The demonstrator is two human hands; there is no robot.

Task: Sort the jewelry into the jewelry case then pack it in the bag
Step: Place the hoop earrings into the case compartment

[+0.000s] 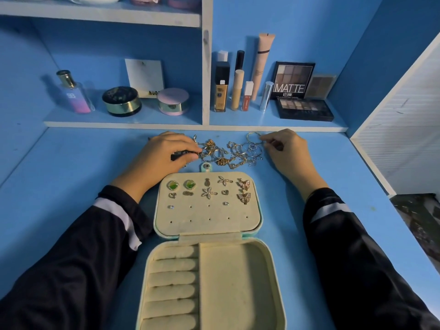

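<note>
On the counter (pixel 71 163), just beyond the open case (pixel 209 226): a loose pile (pixel 228 152) of gold and silver rings, hoops and chains. Its long axis runs left-right, parallel to the shelf (pixel 142 119) edge. It sits between the two hands.

Case lies flat open, hinge across the middle.
- Far half: peg panel. Studs (pixel 208 190) fill the top two rows, two small ones sit in the third, and the bottom row is bare holes.
- Near half: rolls (pixel 173 279) on the left, no rings in them. Compartment (pixel 235 287) on the right, nothing visible in it.

Right hand (pixel 285 151): thumb and forefinger pinch a hoop (pixel 252 136) at the pile's far-right corner, other fingers curled.
Left hand (pixel 166 153): fingers curled down on a small dark piece (pixel 177 155) at the pile's left edge. Cannot tell what it is.

Judgement: sorting stage. Studs largely placed; rings, hoops and chains pending. The hoop lies farther from the body than the case, so its path is back toward the person, over the peg panel. The compartment is on the right hand's side, the rolls on the left hand's.
Risk: the hoop may be linked with neighbours and drag the pile.

Bag not in view. Cosmetics (pixel 238 91) stand on the shelf behind.
</note>
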